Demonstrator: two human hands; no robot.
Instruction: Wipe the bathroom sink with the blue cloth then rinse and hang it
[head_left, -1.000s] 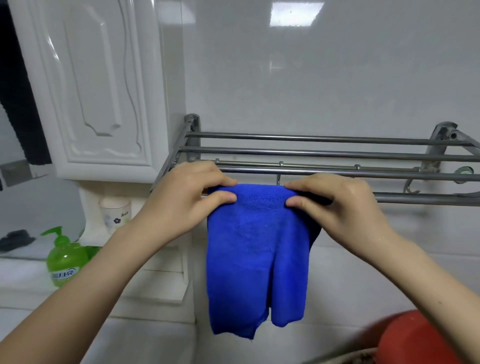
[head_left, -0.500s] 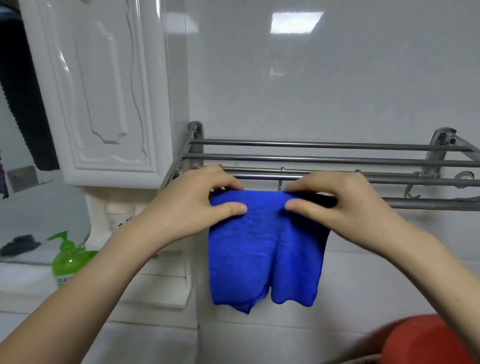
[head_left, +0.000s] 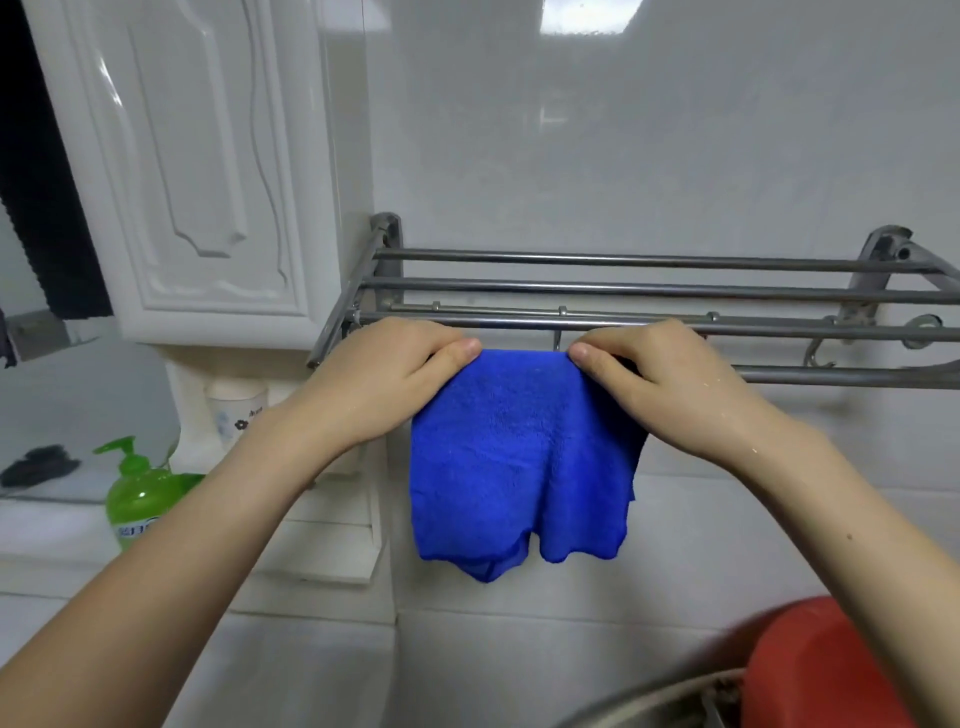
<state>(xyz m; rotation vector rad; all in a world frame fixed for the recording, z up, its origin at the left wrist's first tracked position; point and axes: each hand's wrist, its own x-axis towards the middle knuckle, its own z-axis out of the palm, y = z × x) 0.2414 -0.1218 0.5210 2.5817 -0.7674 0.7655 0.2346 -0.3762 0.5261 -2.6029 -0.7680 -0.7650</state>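
Note:
The blue cloth (head_left: 519, 457) hangs folded over the front bar of a steel towel rack (head_left: 649, 291) on the white tiled wall. My left hand (head_left: 379, 379) pinches the cloth's top left edge at the bar, thumb in front. My right hand (head_left: 660, 379) pinches the top right edge the same way. The cloth's lower ends dangle free below, and the bar under it is hidden. The sink itself is out of view.
A white cabinet door (head_left: 197, 166) stands left of the rack. Below it are a green soap bottle (head_left: 137, 499) and a white cup (head_left: 236, 410) on a ledge. A red basin (head_left: 815, 670) sits at the bottom right. Hooks (head_left: 818, 353) hang from the rack.
The cloth's front flap hangs shorter than a second ago, drawn further over the bar. Both hands have slid a little outward along its top edge.

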